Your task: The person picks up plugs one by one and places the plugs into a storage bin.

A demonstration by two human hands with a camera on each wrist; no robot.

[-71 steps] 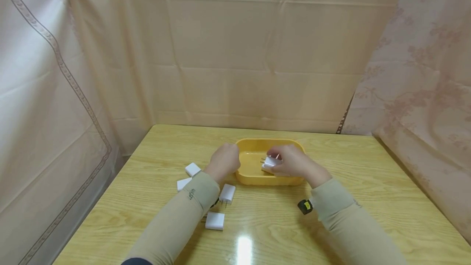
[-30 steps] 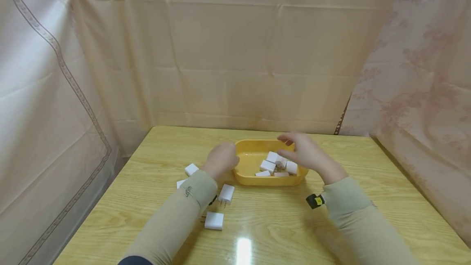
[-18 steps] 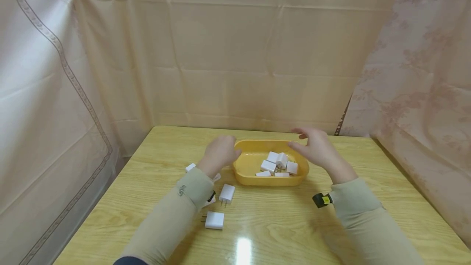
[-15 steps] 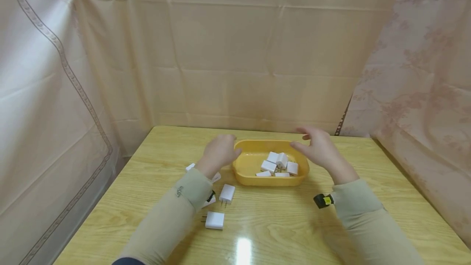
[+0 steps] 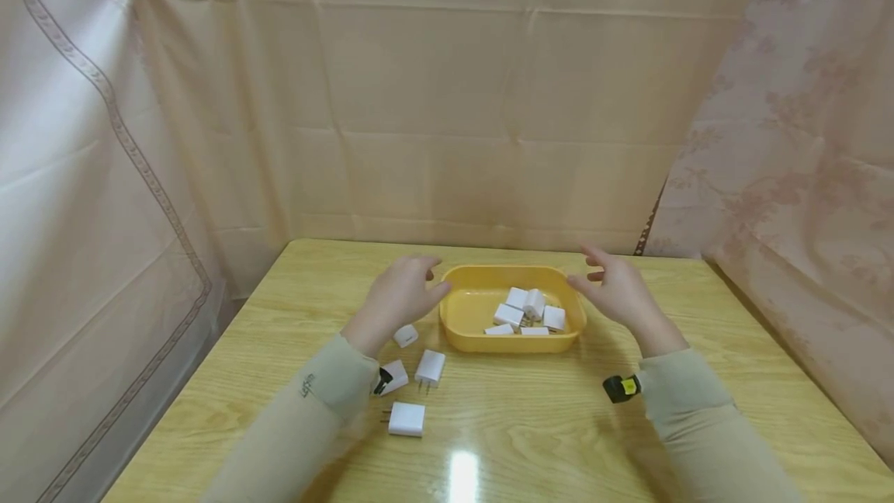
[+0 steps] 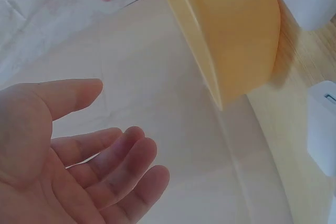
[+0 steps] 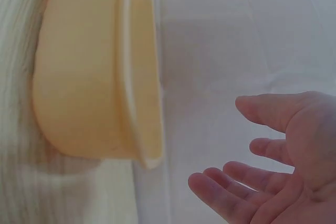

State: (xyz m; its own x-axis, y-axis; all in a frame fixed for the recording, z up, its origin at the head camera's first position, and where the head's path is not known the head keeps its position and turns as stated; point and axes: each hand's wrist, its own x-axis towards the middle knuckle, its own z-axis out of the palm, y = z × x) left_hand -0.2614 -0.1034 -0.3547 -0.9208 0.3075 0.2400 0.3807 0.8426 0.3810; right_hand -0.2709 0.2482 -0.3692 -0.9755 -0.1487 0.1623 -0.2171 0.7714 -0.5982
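Observation:
A yellow oblong tray (image 5: 513, 344) stands on the table with several white plug chargers (image 5: 509, 316) lying inside, bunched toward its right half. My left hand (image 5: 398, 293) is just off the tray's left end, fingers loosely spread and holding nothing; in the left wrist view the palm and relaxed fingers (image 6: 134, 179) show plainly. My right hand (image 5: 618, 289) is near the tray's right end, also holding nothing, its thumb tip close to the rim. The right wrist view shows its fingers (image 7: 226, 192) relaxed, apart from the tray's wall (image 7: 84, 77).
Several more white chargers lie left of and in front of the tray: one charger (image 5: 407, 419) nearest me, another charger (image 5: 430, 368) just behind it, and others beside my left wrist. The wooden table (image 5: 531, 441) runs back to a beige cloth (image 5: 433, 115).
My right hand let go of a charger in the tray, then drew back right of it. My left hand loosened from a curl at the tray's left end and shifted left.

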